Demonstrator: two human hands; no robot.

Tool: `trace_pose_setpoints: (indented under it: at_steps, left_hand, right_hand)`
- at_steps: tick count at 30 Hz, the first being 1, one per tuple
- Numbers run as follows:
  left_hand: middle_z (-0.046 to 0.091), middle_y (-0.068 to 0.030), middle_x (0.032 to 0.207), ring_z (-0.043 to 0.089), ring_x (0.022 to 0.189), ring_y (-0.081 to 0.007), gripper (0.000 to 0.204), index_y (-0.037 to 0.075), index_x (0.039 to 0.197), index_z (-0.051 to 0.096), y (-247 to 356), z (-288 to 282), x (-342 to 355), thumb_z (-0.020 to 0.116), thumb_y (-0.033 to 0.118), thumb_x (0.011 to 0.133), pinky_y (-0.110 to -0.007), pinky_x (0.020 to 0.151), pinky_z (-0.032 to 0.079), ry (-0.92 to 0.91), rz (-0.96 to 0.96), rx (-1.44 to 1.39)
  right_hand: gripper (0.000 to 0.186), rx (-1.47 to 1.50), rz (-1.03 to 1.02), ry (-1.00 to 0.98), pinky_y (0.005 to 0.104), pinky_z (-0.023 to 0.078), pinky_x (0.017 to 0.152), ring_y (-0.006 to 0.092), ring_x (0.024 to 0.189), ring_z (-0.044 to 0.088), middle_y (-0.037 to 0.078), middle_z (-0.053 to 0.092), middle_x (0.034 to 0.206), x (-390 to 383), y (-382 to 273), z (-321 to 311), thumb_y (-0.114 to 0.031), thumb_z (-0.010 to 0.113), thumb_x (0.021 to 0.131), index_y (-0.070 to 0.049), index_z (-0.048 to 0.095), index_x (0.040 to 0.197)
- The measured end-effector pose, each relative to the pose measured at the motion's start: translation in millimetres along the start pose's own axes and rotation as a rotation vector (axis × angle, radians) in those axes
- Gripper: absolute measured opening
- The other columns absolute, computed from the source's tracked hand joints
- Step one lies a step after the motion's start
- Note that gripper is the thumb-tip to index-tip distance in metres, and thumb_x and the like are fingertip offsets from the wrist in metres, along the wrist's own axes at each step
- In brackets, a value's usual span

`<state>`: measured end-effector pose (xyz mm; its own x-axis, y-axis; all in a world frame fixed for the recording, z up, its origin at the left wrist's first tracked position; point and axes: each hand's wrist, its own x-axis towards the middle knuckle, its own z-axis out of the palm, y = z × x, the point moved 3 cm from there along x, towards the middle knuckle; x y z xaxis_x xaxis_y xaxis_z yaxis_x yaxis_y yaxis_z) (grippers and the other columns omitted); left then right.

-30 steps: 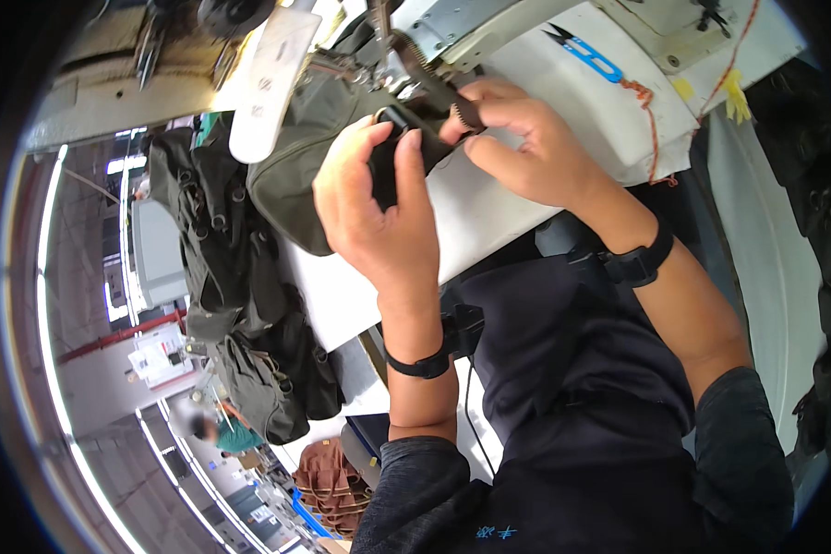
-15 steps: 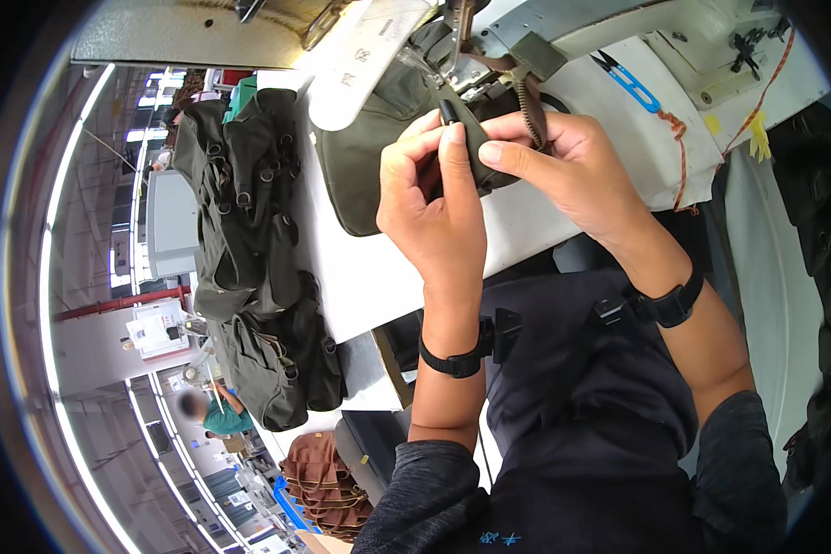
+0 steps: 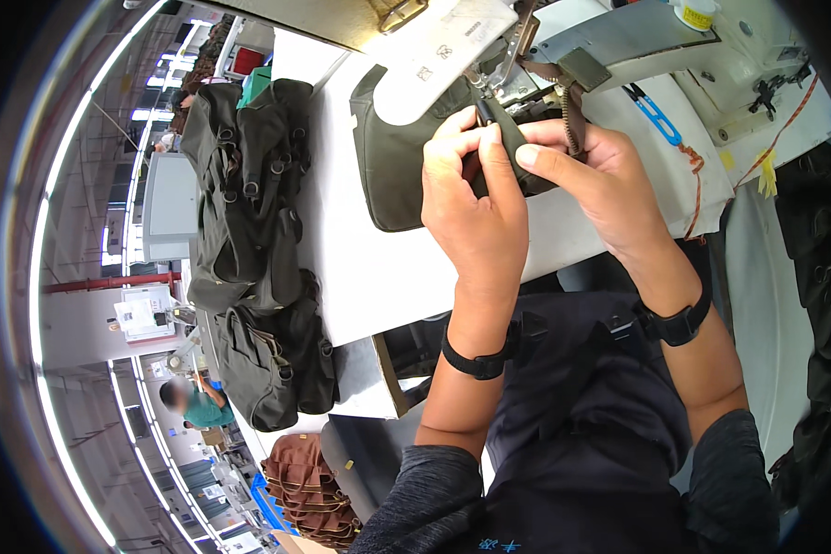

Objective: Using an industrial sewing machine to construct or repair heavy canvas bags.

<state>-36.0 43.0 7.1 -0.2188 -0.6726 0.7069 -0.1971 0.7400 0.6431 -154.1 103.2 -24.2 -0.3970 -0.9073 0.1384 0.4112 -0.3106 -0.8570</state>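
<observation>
An olive fabric bag piece [image 3: 388, 166] lies under the sewing machine's white plate [image 3: 434, 60] and metal foot [image 3: 499, 88]. My left hand [image 3: 474, 198] pinches it at a small black cylindrical piece [image 3: 486, 114] along its folded edge. Just to the right, my right hand [image 3: 591, 189] grips the same edge, thumb pressing on it and fingers curled beside a brown zipper strip [image 3: 569, 122]. An olive tab [image 3: 584, 68] sticks up above that strip. The fingertips of both hands are partly hidden in the fabric.
Blue snips [image 3: 654, 118] with orange cord rest right of the hands on the white table [image 3: 342, 277]. Olive bags [image 3: 240, 185] are heaped at left, brown bags [image 3: 305, 489] at lower left. Dark fabric [image 3: 817, 277] hangs at right. A co-worker [image 3: 198, 406] in teal is in the background.
The view has shifted, so hands and bag sit further right. My left fingers have drawn closer together on the folded edge, and the olive tab has come into sight above the zipper strip.
</observation>
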Motion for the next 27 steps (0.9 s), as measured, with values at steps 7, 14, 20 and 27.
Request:
trace_pose_setpoints:
  at_steps: [7,14,20,27]
  left_hand:
    - [0.071,-0.0160,0.116,0.064,0.083,-0.0096,0.009,-0.001,0.099,0.058,1,1,6,0.064,0.005,0.102,-0.023,0.068,0.054,-0.008,-0.018,0.109]
    - [0.072,-0.0182,0.115,0.066,0.082,-0.0114,0.010,-0.003,0.099,0.059,-2,2,16,0.065,0.005,0.101,-0.024,0.070,0.056,-0.011,-0.008,0.131]
    - [0.073,-0.0186,0.112,0.072,0.086,-0.0167,0.012,-0.005,0.100,0.060,-9,2,31,0.065,0.006,0.101,-0.028,0.074,0.059,-0.064,-0.031,0.149]
    - [0.074,-0.0113,0.086,0.072,0.078,-0.0161,0.010,-0.004,0.096,0.064,-16,7,47,0.066,0.006,0.099,-0.030,0.072,0.058,-0.052,-0.020,0.232]
  right_hand:
    - [0.021,0.018,-0.004,-0.009,0.0215,0.046,0.079,0.0031,0.087,0.055,-0.003,0.066,0.093,6,-1,1,-0.008,0.072,0.095,0.004,0.073,0.113]
    - [0.020,0.008,0.029,0.042,0.0214,0.044,0.078,0.0029,0.088,0.054,-0.004,0.065,0.095,8,-5,7,-0.012,0.072,0.095,0.001,0.074,0.110]
    - [0.028,-0.020,0.105,0.035,0.0268,0.047,0.096,0.0077,0.102,0.062,0.002,0.072,0.109,12,-7,5,-0.011,0.073,0.096,0.002,0.071,0.120]
    - [0.022,-0.118,0.058,0.059,0.0209,0.036,0.066,0.0009,0.074,0.045,-0.007,0.063,0.083,18,-13,11,-0.015,0.070,0.094,0.001,0.075,0.109]
